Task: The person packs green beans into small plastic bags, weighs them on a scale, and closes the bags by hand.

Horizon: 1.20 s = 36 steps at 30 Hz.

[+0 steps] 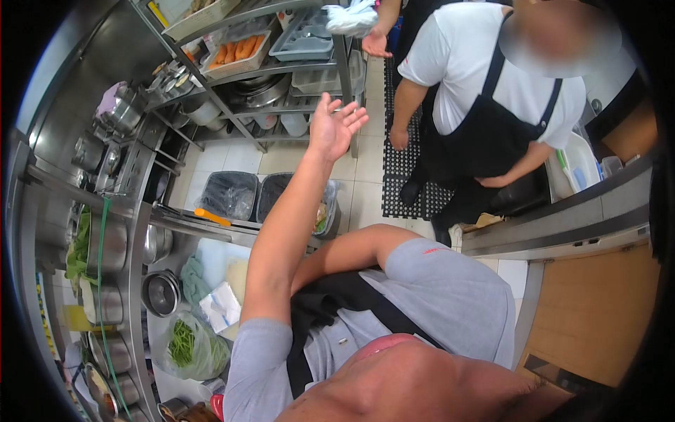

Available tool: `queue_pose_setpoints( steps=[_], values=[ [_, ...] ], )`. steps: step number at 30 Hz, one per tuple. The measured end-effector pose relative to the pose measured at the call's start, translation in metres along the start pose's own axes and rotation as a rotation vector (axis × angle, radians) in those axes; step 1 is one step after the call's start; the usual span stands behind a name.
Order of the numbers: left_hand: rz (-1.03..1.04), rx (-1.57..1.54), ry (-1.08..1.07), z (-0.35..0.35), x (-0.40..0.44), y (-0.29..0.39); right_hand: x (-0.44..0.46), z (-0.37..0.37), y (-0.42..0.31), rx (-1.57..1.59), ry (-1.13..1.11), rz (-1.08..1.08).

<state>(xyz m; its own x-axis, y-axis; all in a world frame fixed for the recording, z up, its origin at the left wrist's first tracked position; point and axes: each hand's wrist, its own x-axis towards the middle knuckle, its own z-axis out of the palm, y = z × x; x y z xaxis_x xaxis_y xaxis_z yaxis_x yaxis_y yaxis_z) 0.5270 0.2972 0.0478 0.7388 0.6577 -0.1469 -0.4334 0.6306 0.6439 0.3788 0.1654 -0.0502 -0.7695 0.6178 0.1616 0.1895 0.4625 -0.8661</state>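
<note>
My left hand is stretched out ahead with its palm up and its fingers apart. Nothing lies in it. It hangs in the air above the floor, in front of the metal shelf rack. My right forearm bends across my body and passes behind my left arm, which hides the right hand. Left of my arms, the counter holds a clear bag of green beans, a white packet, a green cloth and metal bowls.
A co-worker in a black apron stands ahead on a black mat. Another person's hand shows beside the rack. Lined bins stand on the floor beyond an orange-handled tool. Carrots fill a shelf tray.
</note>
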Motion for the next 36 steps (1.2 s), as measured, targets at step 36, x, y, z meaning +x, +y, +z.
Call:
queue_pose_setpoints(
  steps=[36],
  values=[
    [0.434,-0.076,0.241,-0.125,-0.281,0.076,0.003,-0.036,-0.033,1.061,0.605,0.017]
  ],
)
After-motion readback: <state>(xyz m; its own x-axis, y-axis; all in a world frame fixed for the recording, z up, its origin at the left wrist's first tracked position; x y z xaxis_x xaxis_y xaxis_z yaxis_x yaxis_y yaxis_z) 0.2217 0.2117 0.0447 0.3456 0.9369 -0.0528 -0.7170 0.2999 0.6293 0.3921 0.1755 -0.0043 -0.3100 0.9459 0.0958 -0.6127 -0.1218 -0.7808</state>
